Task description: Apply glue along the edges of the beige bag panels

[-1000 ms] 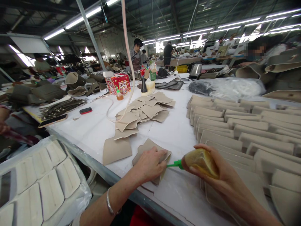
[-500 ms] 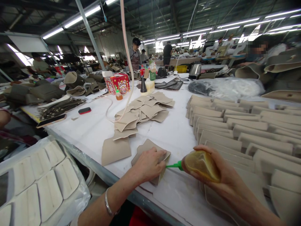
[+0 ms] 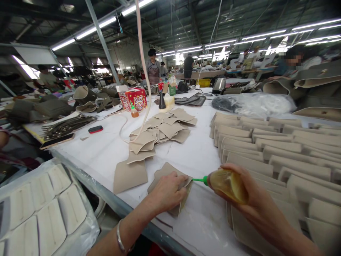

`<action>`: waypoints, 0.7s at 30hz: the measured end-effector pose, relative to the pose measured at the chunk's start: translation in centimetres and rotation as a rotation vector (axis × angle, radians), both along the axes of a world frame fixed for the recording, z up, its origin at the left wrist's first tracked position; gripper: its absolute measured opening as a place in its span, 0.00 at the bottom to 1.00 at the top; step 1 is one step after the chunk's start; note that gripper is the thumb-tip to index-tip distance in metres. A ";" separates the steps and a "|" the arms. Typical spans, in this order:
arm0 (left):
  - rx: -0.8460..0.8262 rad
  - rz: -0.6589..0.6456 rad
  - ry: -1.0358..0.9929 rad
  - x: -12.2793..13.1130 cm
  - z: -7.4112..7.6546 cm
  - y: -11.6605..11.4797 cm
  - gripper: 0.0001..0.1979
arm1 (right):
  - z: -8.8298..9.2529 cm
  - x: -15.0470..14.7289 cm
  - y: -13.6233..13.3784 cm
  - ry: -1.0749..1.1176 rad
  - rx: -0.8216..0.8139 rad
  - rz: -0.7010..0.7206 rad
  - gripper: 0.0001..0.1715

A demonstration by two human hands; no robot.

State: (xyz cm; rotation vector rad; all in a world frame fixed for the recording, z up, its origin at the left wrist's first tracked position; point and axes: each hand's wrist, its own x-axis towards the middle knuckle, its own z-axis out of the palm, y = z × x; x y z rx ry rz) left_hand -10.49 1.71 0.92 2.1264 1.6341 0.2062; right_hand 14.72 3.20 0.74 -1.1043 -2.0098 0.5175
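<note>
My right hand point(image 3: 249, 199) is wrapped round a squeeze bottle point(image 3: 228, 185) of amber liquid, tilted on its side. Its thin green nozzle points left, with the tip at the right corner of a beige leather-like piece point(image 3: 163, 173). Fingers bent, my left hand point(image 3: 169, 190) grips that piece near its right edge and presses it down on the table; part of the piece is hidden beneath the hand. A glossy wet-looking strip runs along the edge by my fingers. Just left lies another flat beige piece point(image 3: 130, 175).
Overlapping beige pieces point(image 3: 162, 128) lie mid-table, with a pale hose point(image 3: 146, 71) hanging over them. Rows of folded beige pieces point(image 3: 266, 142) fill the right side. Behind stand a red box point(image 3: 133, 98) and a small bottle point(image 3: 134, 111). Pale panels point(image 3: 50, 220) lie at lower left.
The nozzle tip has moved up along the piece's edge, from beside my left fingers to the right corner. My left hand still holds the piece; the view has shifted slightly.
</note>
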 end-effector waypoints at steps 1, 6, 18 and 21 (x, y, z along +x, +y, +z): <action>-0.002 0.001 -0.004 0.0 0.0 0.0 0.25 | 0.0 0.0 -0.2 -0.012 0.024 0.006 0.24; -0.008 0.001 -0.030 0.0 -0.1 0.1 0.25 | 0.8 0.0 -1.0 -0.055 0.119 0.094 0.21; -0.019 0.018 -0.062 -0.1 -0.1 0.4 0.24 | 0.7 0.8 -1.7 -0.018 0.036 -0.040 0.23; -0.022 0.033 -0.153 -0.7 -0.4 0.6 0.21 | 1.3 2.4 -2.2 0.143 -0.176 -0.176 0.30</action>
